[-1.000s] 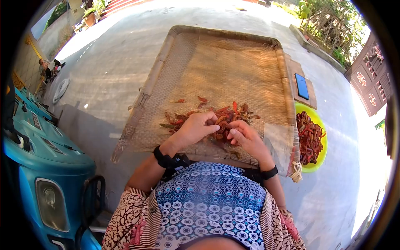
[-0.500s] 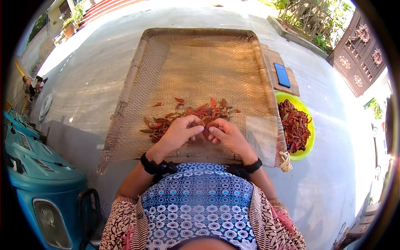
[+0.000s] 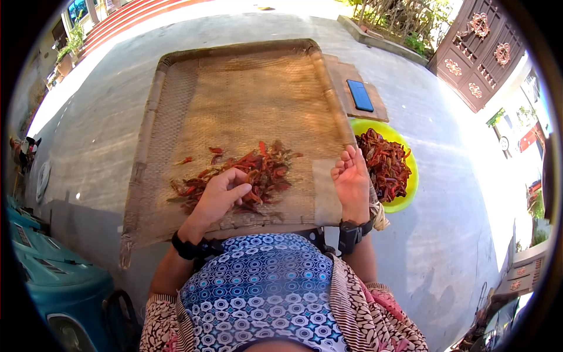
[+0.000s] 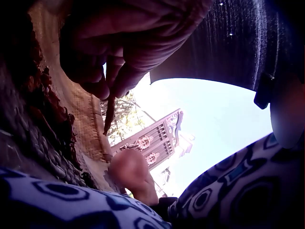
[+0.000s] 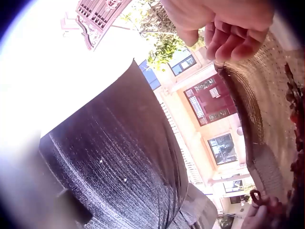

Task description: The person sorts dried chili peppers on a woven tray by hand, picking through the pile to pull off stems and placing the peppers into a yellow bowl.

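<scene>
In the head view my left hand (image 3: pixel 218 198) is over a pile of dried red chili peppers (image 3: pixel 270 170) at the near part of a woven bamboo tray (image 3: pixel 246 88). Between its thumb and fingers it pinches a thin chili pepper (image 4: pixel 110 114), whose tip points down in the left wrist view. My right hand (image 3: pixel 352 185) is raised by the tray's right edge, palm turned up and fingers loosely bent, with nothing in it. Close beside it, a yellow-green basin (image 3: pixel 411 190) holds a heap of red chili peppers (image 3: pixel 384 164).
A blue phone (image 3: pixel 359 95) lies on a piece of cardboard (image 3: pixel 340 70) beyond the basin. To the left stands a teal vehicle (image 3: pixel 64 276). A brown gate (image 3: pixel 478 53) and a planted bed edge (image 3: pixel 381 41) are farther off.
The right hand has left the pile and moved right toward the basin, turning palm up with its fingers loosened. The left hand stays over the pile. The head view has swung to the right.
</scene>
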Tool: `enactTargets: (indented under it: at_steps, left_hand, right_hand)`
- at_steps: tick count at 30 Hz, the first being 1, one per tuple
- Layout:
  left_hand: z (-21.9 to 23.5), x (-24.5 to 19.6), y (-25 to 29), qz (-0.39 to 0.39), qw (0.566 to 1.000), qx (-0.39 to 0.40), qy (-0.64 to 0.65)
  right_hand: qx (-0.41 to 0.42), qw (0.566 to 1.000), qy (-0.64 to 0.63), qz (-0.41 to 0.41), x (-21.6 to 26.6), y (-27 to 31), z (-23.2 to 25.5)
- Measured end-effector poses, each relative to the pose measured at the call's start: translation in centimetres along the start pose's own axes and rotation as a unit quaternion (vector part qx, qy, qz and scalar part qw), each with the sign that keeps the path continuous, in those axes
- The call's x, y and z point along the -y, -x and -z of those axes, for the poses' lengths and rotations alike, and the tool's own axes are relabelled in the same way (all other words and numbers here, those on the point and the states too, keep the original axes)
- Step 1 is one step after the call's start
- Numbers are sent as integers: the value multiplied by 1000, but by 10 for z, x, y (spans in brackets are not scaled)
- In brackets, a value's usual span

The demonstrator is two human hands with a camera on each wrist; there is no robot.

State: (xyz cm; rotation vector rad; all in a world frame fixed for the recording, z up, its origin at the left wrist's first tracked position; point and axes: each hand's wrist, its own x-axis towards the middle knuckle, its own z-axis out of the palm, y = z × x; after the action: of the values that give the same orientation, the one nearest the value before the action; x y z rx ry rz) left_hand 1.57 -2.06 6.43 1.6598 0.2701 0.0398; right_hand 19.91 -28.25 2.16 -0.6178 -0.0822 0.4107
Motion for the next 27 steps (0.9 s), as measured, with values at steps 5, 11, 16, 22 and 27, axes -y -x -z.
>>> enactTargets:
  at_steps: [5, 11, 16, 22, 27]
  left_hand:
    - [-3, -1, 1, 10, 1000, 2, 21]
    - [-3, 0, 2, 5, 999, -4, 43]
    - [-1, 5, 1, -2, 999, 11, 30]
    - [42, -5, 5, -57, 977, -93, -186]
    - [99, 5, 17, 18, 937, -144, -318]
  right_hand:
    - [117, 940, 301, -113, -39, 27, -54]
    - [340, 788, 497, -128, -71, 44, -78]
    - [280, 788, 502, -221, -59, 43, -77]
    - [135, 902, 406, -55, -28, 21, -47]
    - [24, 997, 46, 49, 10, -1, -11]
